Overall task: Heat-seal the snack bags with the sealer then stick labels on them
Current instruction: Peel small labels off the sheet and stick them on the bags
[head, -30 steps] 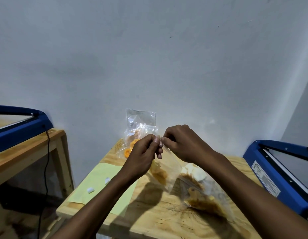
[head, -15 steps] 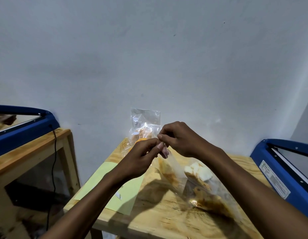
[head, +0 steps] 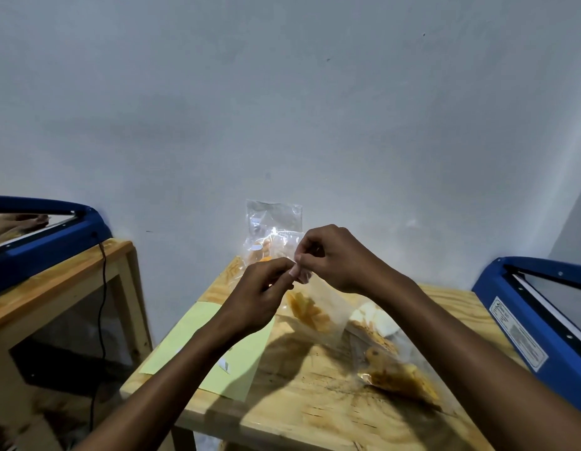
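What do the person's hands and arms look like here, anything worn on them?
Both forearms are bare up to the frame edge: no sleeves show. The left hand and right hand wear no gloves, and no rings, watch or bands are visible. Fingernails look short and unpainted.

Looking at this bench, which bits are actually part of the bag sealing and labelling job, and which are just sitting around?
In use:
left hand and right hand, pinching a small label
snack bags
yellow label sheet
blue heat sealer

Just there:
second blue sealer on the side table
black cable
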Available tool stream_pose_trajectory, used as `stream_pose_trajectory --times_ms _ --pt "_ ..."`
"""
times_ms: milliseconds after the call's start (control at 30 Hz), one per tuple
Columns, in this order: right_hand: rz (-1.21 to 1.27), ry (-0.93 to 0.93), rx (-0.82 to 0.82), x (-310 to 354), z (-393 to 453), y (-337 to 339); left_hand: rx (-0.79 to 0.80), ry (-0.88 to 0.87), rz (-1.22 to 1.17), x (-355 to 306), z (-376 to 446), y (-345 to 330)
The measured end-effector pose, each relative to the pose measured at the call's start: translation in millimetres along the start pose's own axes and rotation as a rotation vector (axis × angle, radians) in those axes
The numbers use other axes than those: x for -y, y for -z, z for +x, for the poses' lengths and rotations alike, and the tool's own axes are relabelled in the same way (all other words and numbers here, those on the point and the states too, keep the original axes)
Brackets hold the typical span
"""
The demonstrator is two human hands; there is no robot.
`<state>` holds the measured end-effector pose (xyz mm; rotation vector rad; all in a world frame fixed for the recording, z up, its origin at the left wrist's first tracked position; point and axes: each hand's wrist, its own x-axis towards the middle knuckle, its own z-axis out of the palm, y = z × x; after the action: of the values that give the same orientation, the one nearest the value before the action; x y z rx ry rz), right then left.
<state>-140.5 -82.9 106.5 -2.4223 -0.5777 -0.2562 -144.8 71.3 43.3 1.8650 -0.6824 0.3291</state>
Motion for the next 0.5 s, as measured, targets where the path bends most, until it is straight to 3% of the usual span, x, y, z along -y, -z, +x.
stream_pose_trajectory --times_ms 133,333,500 --pt "-0.096 0.006 0.022 -7.6 -8.4 1.7 -0.112 0.087 -0.077 2.9 4.1 -2.6" --pt "-0.179 0.026 -0.001 -16.4 -19.5 6.2 -0.159 0.125 -0.177 -0.9 5.3 -8.3" --pt "-0.051 -0.034 -0.073 -32.0 -28.1 13.2 -0.193 0.138 -0.237 -2.5 8.1 -4.0"
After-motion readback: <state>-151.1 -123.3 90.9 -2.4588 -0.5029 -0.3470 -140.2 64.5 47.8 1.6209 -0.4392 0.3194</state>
